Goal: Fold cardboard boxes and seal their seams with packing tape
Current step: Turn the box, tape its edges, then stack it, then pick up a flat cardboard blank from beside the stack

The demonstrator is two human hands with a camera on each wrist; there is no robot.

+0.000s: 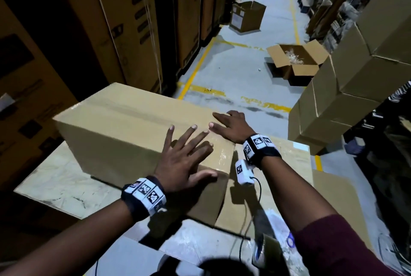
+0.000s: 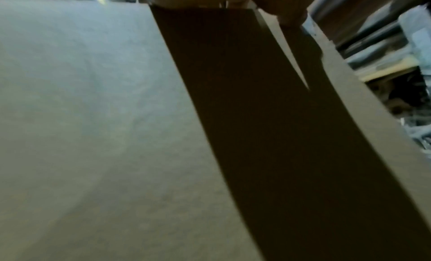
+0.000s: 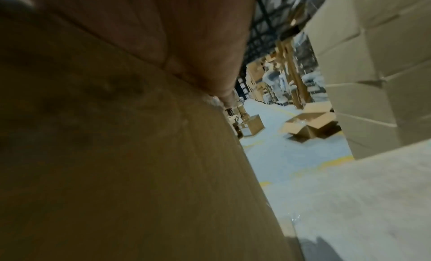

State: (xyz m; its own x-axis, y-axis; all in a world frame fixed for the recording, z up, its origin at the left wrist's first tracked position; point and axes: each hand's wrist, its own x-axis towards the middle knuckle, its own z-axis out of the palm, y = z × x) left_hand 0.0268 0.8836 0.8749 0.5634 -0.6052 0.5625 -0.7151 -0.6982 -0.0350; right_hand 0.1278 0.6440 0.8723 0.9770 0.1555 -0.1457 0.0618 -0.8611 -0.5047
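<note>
Cardboard box (image 1: 115, 129) on cardboard worktop (image 1: 55, 178), warehouse aisle (image 1: 240, 71)

The right hand (image 3: 186, 49) lies flat on the cardboard box (image 3: 128, 172), filling the view's left. Beyond, an open box (image 3: 307, 124) sits on the grey floor (image 3: 291, 154) beside stacked cartons (image 3: 378, 71).

A closed brown cardboard box (image 1: 124, 133) sits on a wider flat cardboard surface (image 1: 57, 178). The left hand (image 1: 184, 160) lies flat on the box's near right corner, the right hand (image 1: 231, 126) just beyond it. Tall stacked cartons (image 1: 106, 20) stand left; stacked plain cardboard boxes (image 1: 355, 64) right. Behind, on the grey concrete floor (image 1: 233, 71), an open-flapped cardboard box (image 1: 295, 62); farther back, a small open carton (image 1: 246, 16).
</note>
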